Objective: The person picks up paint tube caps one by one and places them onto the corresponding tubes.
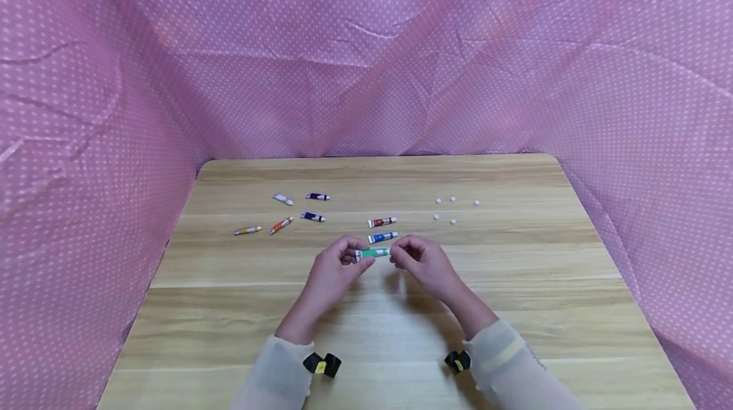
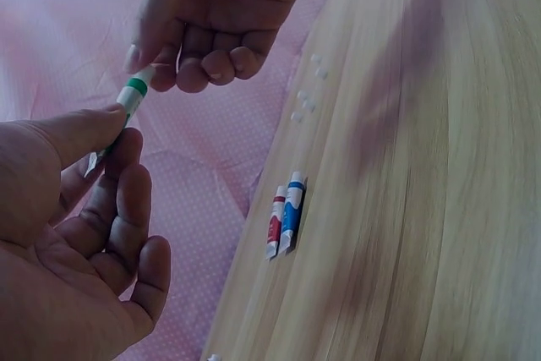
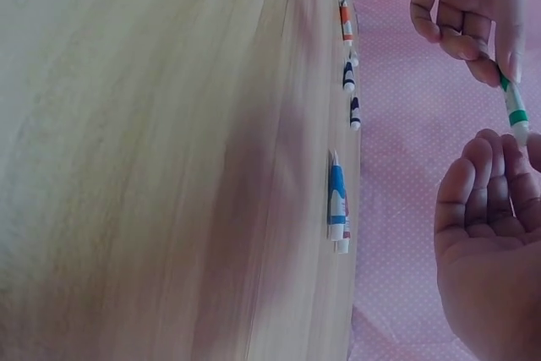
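A small green paint tube (image 1: 372, 253) is held level just above the wooden table (image 1: 515, 308), between both hands. My left hand (image 1: 350, 257) pinches its flat tail end between thumb and forefinger. My right hand (image 1: 396, 256) pinches the other, white-tipped end. In the left wrist view the green tube (image 2: 131, 97) runs from the left hand (image 2: 114, 128) up to the right hand (image 2: 148, 65). The right wrist view shows the green tube (image 3: 513, 107) between the right hand (image 3: 511, 145) below and the left hand (image 3: 499, 65) above.
A blue tube (image 1: 382, 237) and a red tube (image 1: 382, 222) lie just beyond the hands. Several more tubes (image 1: 280, 225) are scattered at the back left. Several small white caps (image 1: 452, 209) lie at the back right. Pink dotted cloth (image 1: 366, 47) surrounds the table.
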`<state>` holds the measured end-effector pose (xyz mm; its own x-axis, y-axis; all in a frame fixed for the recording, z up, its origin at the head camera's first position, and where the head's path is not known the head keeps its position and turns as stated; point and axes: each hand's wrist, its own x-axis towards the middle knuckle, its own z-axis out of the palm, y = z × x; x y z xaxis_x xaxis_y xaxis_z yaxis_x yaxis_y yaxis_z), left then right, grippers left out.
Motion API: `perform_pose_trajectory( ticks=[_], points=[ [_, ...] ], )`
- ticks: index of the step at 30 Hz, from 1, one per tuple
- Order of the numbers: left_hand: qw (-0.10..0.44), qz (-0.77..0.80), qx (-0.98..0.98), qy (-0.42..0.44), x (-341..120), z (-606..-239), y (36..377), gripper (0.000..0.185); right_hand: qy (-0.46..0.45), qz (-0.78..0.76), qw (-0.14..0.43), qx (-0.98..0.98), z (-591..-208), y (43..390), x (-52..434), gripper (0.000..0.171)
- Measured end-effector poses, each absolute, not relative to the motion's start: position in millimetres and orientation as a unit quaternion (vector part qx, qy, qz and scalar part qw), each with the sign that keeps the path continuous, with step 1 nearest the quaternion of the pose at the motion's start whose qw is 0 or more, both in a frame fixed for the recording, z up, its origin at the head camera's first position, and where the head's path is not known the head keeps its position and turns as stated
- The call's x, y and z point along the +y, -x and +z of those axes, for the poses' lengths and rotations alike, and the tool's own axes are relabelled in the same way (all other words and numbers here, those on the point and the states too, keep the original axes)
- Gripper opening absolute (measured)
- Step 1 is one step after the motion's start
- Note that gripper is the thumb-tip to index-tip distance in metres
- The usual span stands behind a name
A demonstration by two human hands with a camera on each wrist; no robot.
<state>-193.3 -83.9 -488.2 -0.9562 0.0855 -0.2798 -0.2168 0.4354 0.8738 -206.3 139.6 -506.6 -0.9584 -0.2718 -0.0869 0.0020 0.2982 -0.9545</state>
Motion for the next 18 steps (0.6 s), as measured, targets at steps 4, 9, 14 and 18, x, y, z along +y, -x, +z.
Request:
perform_pose_trajectory(
  ticks=[4, 9, 14, 18],
  points=[
    [0.146, 0.527, 0.837, 0.033, -81.3, -488.5, 191.9, 0.021, 0.077, -0.582, 0.137, 0.798, -506.9, 205.7, 140.3, 0.023],
    [0.155, 0.525, 0.837, 0.026, -78.1, -489.6, 189.4, 0.02, 0.063, -0.57, 0.155, 0.805, -506.6, 203.9, 141.5, 0.037],
    [0.153, 0.528, 0.835, 0.022, -75.4, -490.7, 187.1, 0.02, 0.053, -0.563, 0.172, 0.806, -505.2, 202.0, 144.1, 0.044],
    [0.15, 0.528, 0.836, 0.026, -74.0, -490.6, 185.6, 0.02, 0.051, -0.572, 0.197, 0.795, -504.6, 201.9, 149.8, 0.05]
  ],
)
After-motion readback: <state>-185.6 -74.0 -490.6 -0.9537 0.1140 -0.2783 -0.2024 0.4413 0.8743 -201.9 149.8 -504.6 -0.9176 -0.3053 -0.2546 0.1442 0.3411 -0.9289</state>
